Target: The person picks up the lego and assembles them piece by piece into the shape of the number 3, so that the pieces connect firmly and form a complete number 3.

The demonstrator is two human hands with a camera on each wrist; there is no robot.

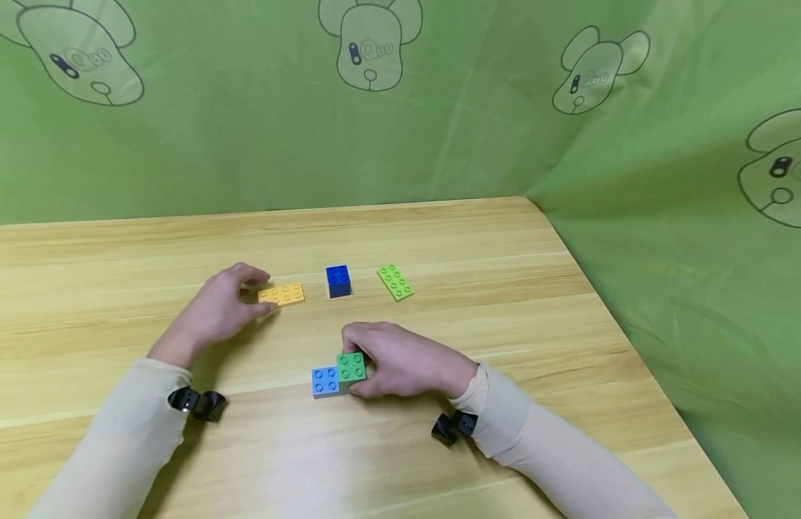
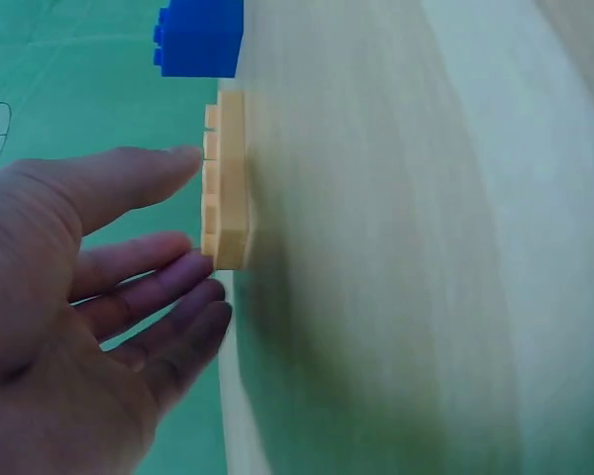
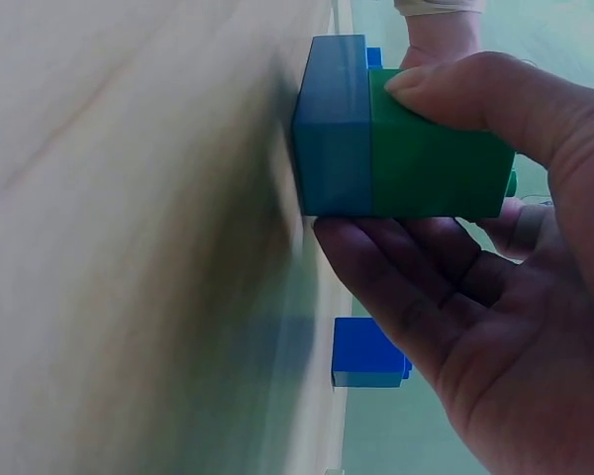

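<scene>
My right hand (image 1: 403, 360) grips a green building brick (image 1: 351, 367), thumb on one side and fingers on the other. The green brick sits on one end of a longer light-blue brick (image 1: 325, 382); the light-blue studs beside it show in the head view. In the right wrist view, the joined pair is close over the wooden table. My left hand (image 1: 225, 301) reaches round the left end of a flat yellow-orange brick (image 1: 290, 293) on the table. Its thumb and fingers are apart, with fingertips right at the brick's edges in the left wrist view.
A dark-blue brick (image 1: 338, 281) stands behind the joined bricks, right of the yellow-orange one. Farther right lies a flat lime-green brick (image 1: 395, 282), set at a slant. Green cloth (image 1: 400, 151) with printed bear heads hangs behind and to the right of the wooden table (image 1: 504, 447).
</scene>
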